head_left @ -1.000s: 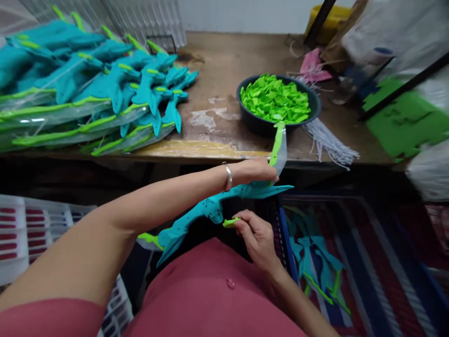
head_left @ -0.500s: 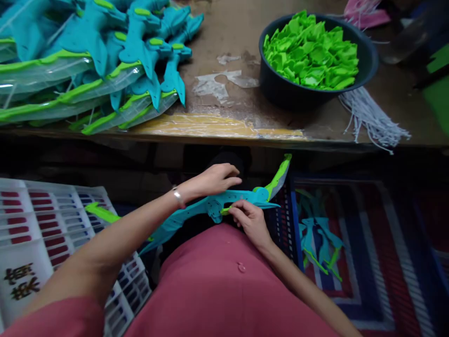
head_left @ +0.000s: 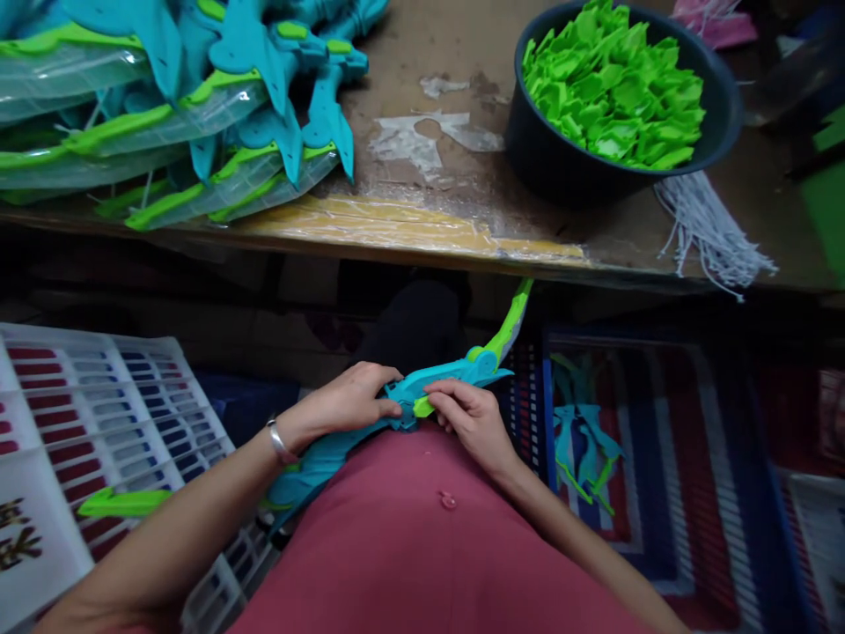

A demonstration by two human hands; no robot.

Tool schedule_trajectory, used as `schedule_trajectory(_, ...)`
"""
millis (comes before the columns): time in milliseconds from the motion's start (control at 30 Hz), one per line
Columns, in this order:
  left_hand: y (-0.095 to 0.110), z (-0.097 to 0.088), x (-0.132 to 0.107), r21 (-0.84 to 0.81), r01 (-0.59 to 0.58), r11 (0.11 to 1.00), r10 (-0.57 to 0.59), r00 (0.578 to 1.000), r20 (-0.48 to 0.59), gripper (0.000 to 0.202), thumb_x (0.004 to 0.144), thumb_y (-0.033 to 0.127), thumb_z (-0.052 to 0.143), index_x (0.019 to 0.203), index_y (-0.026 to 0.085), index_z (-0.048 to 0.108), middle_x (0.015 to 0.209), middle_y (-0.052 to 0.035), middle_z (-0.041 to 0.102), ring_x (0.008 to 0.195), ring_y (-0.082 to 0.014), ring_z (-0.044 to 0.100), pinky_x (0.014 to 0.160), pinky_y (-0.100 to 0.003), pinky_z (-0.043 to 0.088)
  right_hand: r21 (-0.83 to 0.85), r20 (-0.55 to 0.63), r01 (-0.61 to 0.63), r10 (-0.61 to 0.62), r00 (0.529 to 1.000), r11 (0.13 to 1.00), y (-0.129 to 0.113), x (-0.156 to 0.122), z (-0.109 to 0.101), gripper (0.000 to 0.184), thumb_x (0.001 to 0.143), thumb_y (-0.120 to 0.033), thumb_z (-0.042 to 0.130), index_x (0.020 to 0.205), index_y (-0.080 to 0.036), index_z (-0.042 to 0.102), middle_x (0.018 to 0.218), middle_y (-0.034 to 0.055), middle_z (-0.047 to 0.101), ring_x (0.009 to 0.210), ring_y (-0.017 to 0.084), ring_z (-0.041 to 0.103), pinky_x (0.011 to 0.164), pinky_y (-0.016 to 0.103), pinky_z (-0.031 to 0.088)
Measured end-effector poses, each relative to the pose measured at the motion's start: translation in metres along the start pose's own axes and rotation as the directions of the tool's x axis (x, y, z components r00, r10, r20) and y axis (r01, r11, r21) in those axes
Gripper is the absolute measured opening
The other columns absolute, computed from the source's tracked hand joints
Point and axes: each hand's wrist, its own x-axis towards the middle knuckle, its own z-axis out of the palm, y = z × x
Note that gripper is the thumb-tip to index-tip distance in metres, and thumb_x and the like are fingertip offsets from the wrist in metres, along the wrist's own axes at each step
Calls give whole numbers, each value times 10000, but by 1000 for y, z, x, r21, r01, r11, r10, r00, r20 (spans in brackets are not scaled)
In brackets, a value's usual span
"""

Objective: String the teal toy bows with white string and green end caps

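Observation:
A teal toy bow [head_left: 436,380] with lime-green limbs lies slantwise across my lap, against the red shirt. My left hand [head_left: 353,401] is closed round its middle, thumb on the near side. Between the thumb and fingers of my right hand [head_left: 472,423] is a small lime-green plastic piece [head_left: 422,407], held against the bow's middle section. Whether the piece sits in a slot there I cannot tell. One green limb [head_left: 511,326] points up at the right; the other limb [head_left: 122,503] shows beyond my left forearm.
Several teal-and-green bows [head_left: 264,132] are piled at the table's left. A dark bowl [head_left: 568,172] of green pieces [head_left: 613,97] stands at the right, with white strings [head_left: 709,229] beside it. A white crate [head_left: 125,414] is at left, a blue crate [head_left: 551,414] with teal parts at right.
My left hand has come down from above the bow and now grips its middle. The bow has tilted, its left end lower. My right hand still pinches the green piece.

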Motion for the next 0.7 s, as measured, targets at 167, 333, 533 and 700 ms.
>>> schedule_trajectory(167,8,-9,10,-160,7,987,-4,1000,19,432,876,399,623,1225,148,667,1053,-82,743,889,-234,657,768,-308,475,-58,-42,51,-54,998,997,-18,-20,-10,173,927,-388,679,970,-238,754,636,-25,672,526,121,597,520,246,490)
schedule_trajectory(333,21,2,21,-295,-54,954,116,973,198,415,884,412,631,1220,169,650,1011,-53,719,883,-206,622,720,-269,470,-302,-136,130,-178,975,944,-34,-41,-25,103,940,-346,680,919,-257,728,709,-13,722,582,143,650,572,274,510)
schedule_trajectory(533,56,-2,34,-322,-249,914,308,940,149,378,928,357,587,1261,180,616,1094,-58,695,932,-208,618,809,-300,490,-422,-208,126,-231,951,898,-39,-59,-35,80,948,-305,663,897,-269,715,721,-18,718,569,144,625,571,283,502)
schedule_trajectory(700,83,-9,33,-330,-322,887,338,941,-11,358,952,317,560,1292,207,574,1159,-49,681,1022,-212,616,915,-323,489,-389,-365,104,-257,895,915,-38,-62,-37,89,964,-306,642,997,-274,718,748,-6,733,563,146,641,546,280,518)
